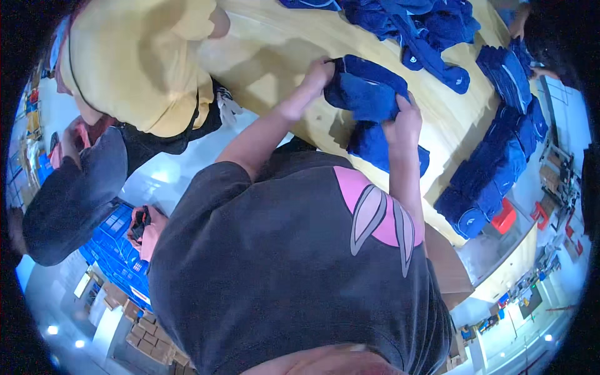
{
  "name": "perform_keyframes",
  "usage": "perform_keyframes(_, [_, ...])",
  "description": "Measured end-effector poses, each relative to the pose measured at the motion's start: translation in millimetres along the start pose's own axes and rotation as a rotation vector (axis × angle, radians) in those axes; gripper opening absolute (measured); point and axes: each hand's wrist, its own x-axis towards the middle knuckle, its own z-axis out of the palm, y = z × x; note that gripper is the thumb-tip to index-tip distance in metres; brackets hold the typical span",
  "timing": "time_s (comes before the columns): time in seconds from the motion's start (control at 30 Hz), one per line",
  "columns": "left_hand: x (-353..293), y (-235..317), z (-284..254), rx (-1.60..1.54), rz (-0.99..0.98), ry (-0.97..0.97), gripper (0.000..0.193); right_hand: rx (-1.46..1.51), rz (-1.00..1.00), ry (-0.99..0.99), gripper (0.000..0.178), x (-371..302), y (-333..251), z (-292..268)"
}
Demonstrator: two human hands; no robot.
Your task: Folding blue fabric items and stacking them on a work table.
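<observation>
Overhead, the scene is listed from the largest thing down to the smallest.

Table: a pale wooden table (275, 44) is seen under both hands, and its bare top is spread out beyond the grip on every side.

Dark shirt: the person's own dark grey shirt (275, 275), printed with a pink shape, is seen below the grip, filling the lower middle of the view.

Yellow-shirted person: a second person in a yellow top (137, 62) is seen well to the left of the grip, bent over the table's edge.

Stacked row: a row of folded blue garments (494, 169) is laid along the table's far edge, well to the right of the grip.

Loose heap: a heap of unfolded blue garments (425, 28) is piled above the grip, apart from it.

Blue crate: a blue plastic crate (115, 247) is seen on the floor, far below and left of the grip.

Blue garment: the blue garment (369, 100) is held between the two hands, bunched, with its lower part draped on the table just under the grip.

Left hand: the left hand (315, 78) is closed on the garment's upper left edge.

Right hand: the right hand (405, 122) is closed on the garment's right side, fingers curled over the cloth.
</observation>
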Motion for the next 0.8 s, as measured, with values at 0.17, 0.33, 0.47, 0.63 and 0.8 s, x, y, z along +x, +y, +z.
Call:
perform_keyframes(0.17, [-14,20,26,-1.328,-0.649,-0.209,0.047,-0.154,-0.128,0.069,0.029,3,-12,-8])
perform_keyframes(0.33, [-32,27,16,-0.237,0.166,-0.100,0.035,-1.007,-0.464,0.185,0.036,14,-15,-42])
perform_keyframes(0.47, [-27,13,-11,0.329,0.088,0.071,0.038,-1.127,-0.497,0.132,0.045,27,-10,-56])
perform_keyframes(0.63, [-28,45,-50,0.204,0.147,0.290,0.043,-0.852,-0.184,-0.083,0.055,53,2,-68])
perform_keyframes(0.8, [-43,-5,-29,0.228,0.223,0.229,0.046,-0.924,-0.701,-0.280,0.044,105,41,-108])
